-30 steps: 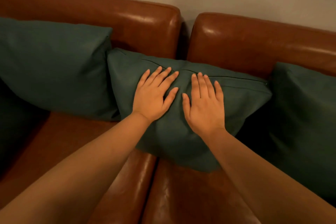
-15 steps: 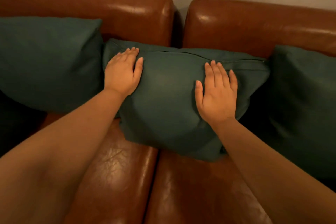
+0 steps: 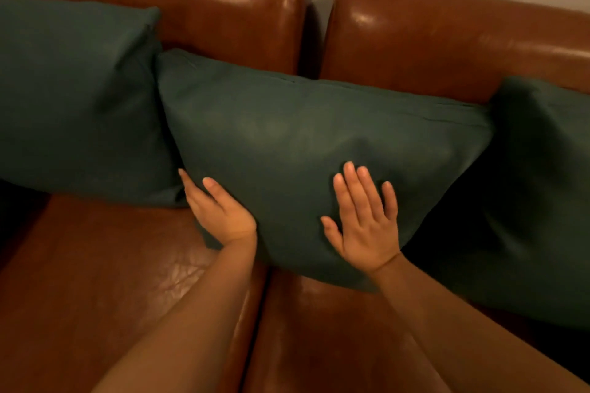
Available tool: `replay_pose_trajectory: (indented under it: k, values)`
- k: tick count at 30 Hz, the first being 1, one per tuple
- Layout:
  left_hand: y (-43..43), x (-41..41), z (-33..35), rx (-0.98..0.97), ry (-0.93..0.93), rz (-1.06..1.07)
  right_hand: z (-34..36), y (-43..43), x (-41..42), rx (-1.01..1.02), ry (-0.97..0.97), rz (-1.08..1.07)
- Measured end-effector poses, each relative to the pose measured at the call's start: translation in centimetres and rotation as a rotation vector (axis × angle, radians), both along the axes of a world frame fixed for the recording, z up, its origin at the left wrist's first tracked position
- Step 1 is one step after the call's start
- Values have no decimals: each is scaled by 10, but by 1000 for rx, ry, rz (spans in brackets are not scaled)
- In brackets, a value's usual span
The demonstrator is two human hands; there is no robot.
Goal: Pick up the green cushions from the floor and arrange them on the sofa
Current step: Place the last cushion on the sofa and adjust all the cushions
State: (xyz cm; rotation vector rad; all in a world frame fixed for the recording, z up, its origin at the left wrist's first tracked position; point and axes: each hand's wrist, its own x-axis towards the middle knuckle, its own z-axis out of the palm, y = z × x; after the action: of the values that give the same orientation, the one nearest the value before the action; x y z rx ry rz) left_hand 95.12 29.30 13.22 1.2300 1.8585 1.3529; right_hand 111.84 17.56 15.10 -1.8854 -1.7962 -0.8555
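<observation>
Three dark green fabric cushions stand in a row on the brown leather sofa (image 3: 447,51). The left cushion (image 3: 73,99) leans upright against the backrest. The middle cushion (image 3: 303,143), tilted, spans the gap between the two seat sections and touches the left one. The right cushion (image 3: 542,201) stands just beside it, partly in shadow.

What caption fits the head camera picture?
Left hand and right hand rest on the middle green cushion propped against the brown sofa.

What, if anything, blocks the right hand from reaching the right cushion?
Probably nothing, so likely yes. The right hand lies flat and open on the middle cushion, holding nothing. The right cushion leans on the sofa right next to it, with no object between them.
</observation>
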Motion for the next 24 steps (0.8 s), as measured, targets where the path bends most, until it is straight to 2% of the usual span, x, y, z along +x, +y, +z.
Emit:
replay_pose_trajectory:
  k: [7,20,24]
  values:
    - [7,10,-7,36,32,67,-14,11,7,71,-29,16]
    - [-11,-7,8,-69,28,0,10,-10,-7,-65,50,-23]
    - [-33,-10,18,-48,50,-68,29,-26,-19,-103,122,-37]
